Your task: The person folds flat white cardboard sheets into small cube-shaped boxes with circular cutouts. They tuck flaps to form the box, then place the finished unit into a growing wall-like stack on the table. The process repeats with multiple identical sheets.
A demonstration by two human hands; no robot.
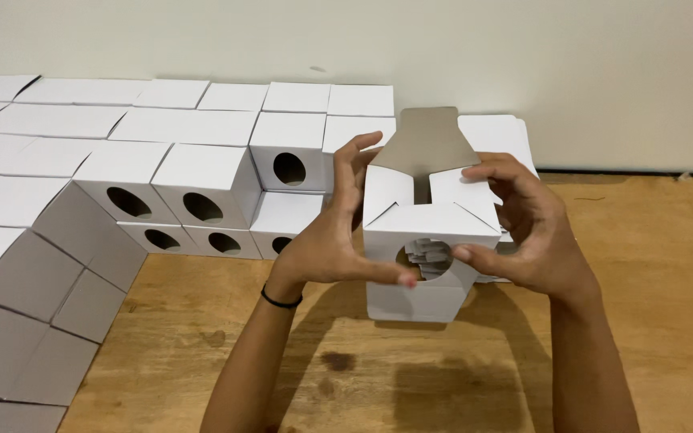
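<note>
Both thumbs press the front of a white cardboard box with a round hole. The left hand and right hand clasp it from each side above the wooden table. Its grey top flap stands open. Stacked white boxes sit behind-left.

Upright white carton, top flap open
</note>
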